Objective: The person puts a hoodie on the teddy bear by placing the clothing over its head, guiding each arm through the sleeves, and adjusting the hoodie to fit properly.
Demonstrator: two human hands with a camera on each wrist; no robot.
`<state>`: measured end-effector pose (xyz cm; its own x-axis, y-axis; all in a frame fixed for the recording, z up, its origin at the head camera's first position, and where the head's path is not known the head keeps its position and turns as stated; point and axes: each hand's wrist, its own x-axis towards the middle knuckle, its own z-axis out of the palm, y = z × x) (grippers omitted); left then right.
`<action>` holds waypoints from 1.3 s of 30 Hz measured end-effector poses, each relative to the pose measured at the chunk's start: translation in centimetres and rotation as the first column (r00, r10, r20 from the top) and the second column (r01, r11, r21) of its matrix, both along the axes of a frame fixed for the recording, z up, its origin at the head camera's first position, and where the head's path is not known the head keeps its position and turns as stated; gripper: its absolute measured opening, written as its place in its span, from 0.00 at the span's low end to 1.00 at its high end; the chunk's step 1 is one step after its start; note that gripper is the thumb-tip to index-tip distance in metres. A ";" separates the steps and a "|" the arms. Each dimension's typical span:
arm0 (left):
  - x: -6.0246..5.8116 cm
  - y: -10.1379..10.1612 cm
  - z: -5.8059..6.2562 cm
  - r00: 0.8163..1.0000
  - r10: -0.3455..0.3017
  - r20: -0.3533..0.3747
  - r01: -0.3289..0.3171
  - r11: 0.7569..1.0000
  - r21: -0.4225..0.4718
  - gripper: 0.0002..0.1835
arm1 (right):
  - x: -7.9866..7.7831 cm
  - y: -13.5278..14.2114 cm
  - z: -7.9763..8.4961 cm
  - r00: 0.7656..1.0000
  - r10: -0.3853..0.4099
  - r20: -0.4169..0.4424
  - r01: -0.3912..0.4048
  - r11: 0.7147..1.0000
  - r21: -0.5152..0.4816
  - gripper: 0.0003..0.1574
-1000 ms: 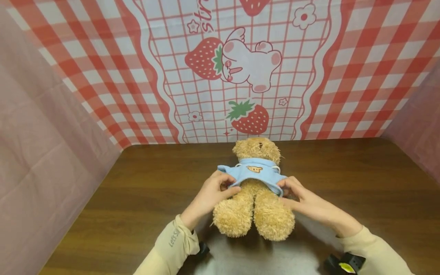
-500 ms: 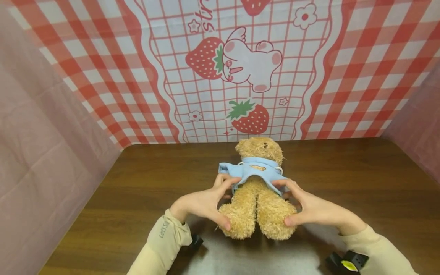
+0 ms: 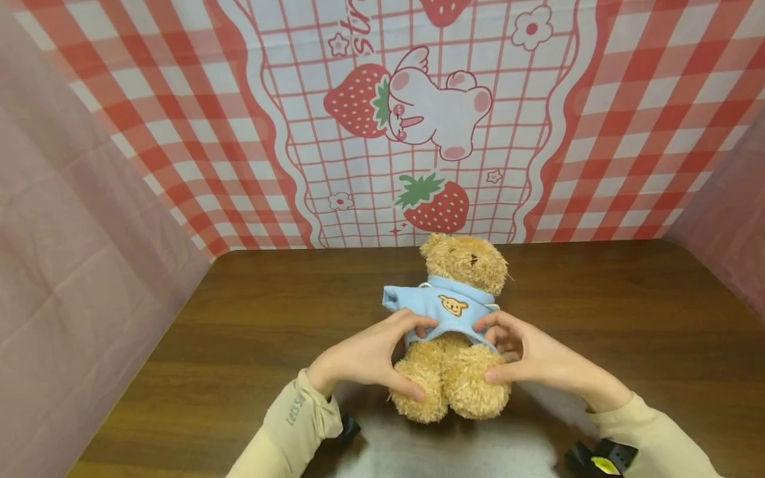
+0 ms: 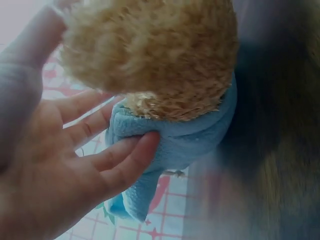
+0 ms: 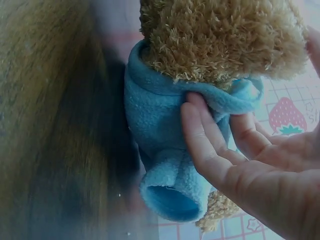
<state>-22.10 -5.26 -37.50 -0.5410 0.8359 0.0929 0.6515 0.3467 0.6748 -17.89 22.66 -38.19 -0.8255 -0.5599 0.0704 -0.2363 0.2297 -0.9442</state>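
We see a dark brown wood-grain bench (image 3: 251,312), its grain running left to right, with a soft sheen of light on the part nearest us. Behind it hangs a printed backdrop cloth (image 3: 627,119): red-and-white gingham at both sides, with a paler grid panel in the middle edged by wavy red bands. On that panel we count 2 whole strawberries (image 3: 355,99) (image 3: 436,202), part of a 3rd (image 3: 442,10) at the top edge, a white cartoon rabbit (image 3: 439,106) and small flower outlines. Plain pink cloth walls close the left side (image 3: 72,265) and the right side (image 3: 732,219). The light is even and soft.
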 end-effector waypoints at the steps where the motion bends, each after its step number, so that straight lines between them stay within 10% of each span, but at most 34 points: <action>1: 0.1 0.1 0.0 1.000 0.008 -0.023 -0.008 1.000 0.001 0.45 | 0.0 0.0 0.0 1.000 -0.002 -0.001 0.002 1.000 -0.004 0.32; 17: 1.4 1.0 0.4 0.994 0.056 -0.095 -0.064 0.994 -0.083 0.33 | 0.4 -0.4 1.1 0.992 -0.032 -0.121 0.026 0.998 -0.051 0.15; 26: 0.2 -1.5 2.1 0.997 0.037 0.072 -0.034 0.998 -0.048 0.30 | 0.5 -0.2 1.1 0.966 0.125 -0.226 -0.138 0.990 -0.043 0.12; 30: -0.3 -2.1 2.2 0.983 0.107 0.150 -0.114 0.993 0.042 0.19 | 0.6 -0.5 1.1 0.940 0.097 -0.327 -0.098 0.995 0.011 0.10; 33: -0.6 -1.6 1.8 0.962 0.250 0.107 -0.261 0.960 0.105 0.13 | 0.7 -0.8 1.2 0.931 0.035 -0.364 -0.018 0.999 0.049 0.10; 39: -1.9 0.3 -0.3 0.846 0.492 0.205 -0.528 0.825 0.201 0.20 | 0.4 -1.0 1.9 0.946 -0.048 -0.321 0.096 0.986 0.136 0.07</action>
<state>-24.01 -4.98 -37.77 -0.9059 0.3977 0.1457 0.3205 0.4187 0.8497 -17.50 21.69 -36.25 -0.8125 -0.5241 0.2552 -0.4946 0.3882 -0.7776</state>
